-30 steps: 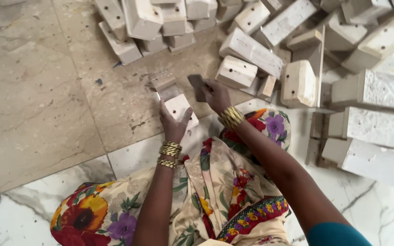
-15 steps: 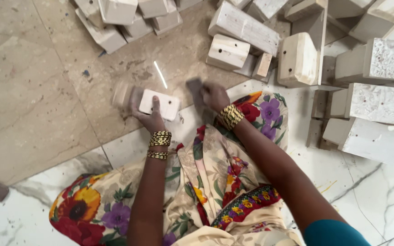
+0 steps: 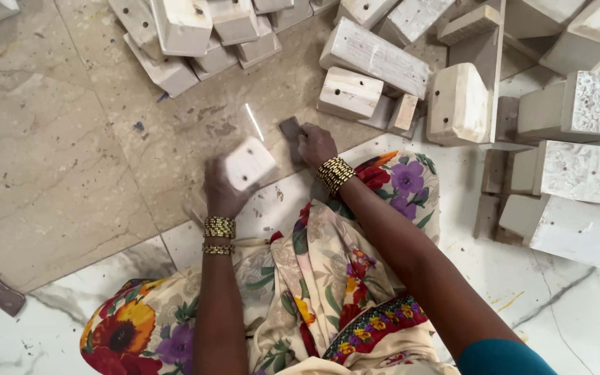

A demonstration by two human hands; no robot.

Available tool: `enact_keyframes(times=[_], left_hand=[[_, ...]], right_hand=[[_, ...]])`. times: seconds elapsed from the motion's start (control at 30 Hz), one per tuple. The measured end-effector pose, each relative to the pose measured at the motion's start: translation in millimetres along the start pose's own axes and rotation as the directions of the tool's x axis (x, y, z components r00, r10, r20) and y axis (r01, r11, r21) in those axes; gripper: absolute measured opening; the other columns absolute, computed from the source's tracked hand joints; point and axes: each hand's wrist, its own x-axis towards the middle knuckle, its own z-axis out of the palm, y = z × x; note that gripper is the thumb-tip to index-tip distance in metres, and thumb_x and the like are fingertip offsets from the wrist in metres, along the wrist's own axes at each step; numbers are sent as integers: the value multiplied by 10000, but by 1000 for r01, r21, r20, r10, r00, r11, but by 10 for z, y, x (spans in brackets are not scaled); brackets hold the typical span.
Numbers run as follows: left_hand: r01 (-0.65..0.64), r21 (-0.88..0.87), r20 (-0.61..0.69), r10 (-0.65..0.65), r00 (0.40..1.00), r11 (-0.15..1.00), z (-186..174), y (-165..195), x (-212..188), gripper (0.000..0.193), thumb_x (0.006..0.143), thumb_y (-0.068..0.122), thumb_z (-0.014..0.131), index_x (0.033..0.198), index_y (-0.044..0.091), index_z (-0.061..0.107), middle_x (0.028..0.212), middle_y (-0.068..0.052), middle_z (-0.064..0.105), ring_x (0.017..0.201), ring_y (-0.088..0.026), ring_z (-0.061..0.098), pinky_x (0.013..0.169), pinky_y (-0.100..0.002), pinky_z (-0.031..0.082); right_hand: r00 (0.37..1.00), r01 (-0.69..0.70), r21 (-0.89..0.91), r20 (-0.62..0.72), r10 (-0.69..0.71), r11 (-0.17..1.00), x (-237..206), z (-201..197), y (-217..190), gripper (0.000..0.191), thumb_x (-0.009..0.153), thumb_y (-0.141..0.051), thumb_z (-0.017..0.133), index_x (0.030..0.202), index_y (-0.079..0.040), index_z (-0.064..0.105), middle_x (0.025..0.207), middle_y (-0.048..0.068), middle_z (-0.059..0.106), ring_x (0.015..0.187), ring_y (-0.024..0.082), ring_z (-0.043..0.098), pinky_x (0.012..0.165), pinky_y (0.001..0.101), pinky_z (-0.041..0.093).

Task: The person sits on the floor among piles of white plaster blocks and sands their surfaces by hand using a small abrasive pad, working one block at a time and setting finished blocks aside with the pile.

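My left hand (image 3: 222,191) grips a small white wooden block (image 3: 248,163) with rounded corners, lifted just above the stone floor and blurred by motion. My right hand (image 3: 316,144) presses a dark grey sanding pad (image 3: 291,130) against the floor, a short way to the right of the block. Both wrists wear gold bangles. My lap, covered in floral cloth (image 3: 314,278), lies directly below both hands.
Piles of whitewashed wooden blocks lie at the top left (image 3: 182,35), top centre (image 3: 373,52) and along the right (image 3: 578,167). A thin white stick (image 3: 253,121) rests on the beige floor. Another dark pad (image 3: 0,294) sits at the lower left.
My left hand has carried the white block around: left, then back to the right and up. My right hand stays on the dark pad. The camera view has shifted slightly.
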Motion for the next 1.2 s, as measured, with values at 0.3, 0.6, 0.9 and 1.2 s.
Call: enact_keyframes(times=[0.3, 0.6, 0.9, 1.2], left_hand=[[-90, 171, 60, 81, 995, 981, 36, 135, -34, 944, 502, 289, 999, 1280, 79, 508, 1252, -183, 519, 1202, -400, 514, 1031, -526, 454], [-35, 162, 69, 25, 997, 986, 145, -19, -70, 981, 564, 344, 996, 1331, 48, 461, 1264, -225, 498, 1207, -434, 504, 1025, -555, 461], [-367, 334, -273, 461, 844, 868, 28, 262, 2, 829, 595, 489, 891, 1217, 42, 574, 1256, -185, 572, 1222, -490, 477, 982, -662, 340], [5, -1000, 3, -164, 986, 11, 132, 224, -52, 258, 1084, 190, 704, 1236, -1, 623, 1087, -72, 634, 975, -121, 627, 910, -291, 587]], right_hand=[[966, -87, 235, 258, 24, 968, -115, -21, -53, 146, 898, -131, 657, 985, -26, 710, 963, 222, 722, 903, 417, 671, 798, 494, 541], [971, 217, 38, 92, -219, 976, -114, 47, -28, 125, 857, -107, 667, 916, -16, 729, 841, 189, 731, 747, 357, 713, 717, 454, 572], [975, 198, 536, -20, -222, 821, -221, -345, -465, 136, 1037, -65, 611, 1148, 3, 650, 870, 137, 725, 690, 140, 696, 573, 278, 580], [881, 432, 237, 93, -463, 870, -390, -254, -1332, 306, 1018, -142, 621, 1319, -103, 658, 1047, 117, 748, 897, 238, 753, 800, 364, 629]])
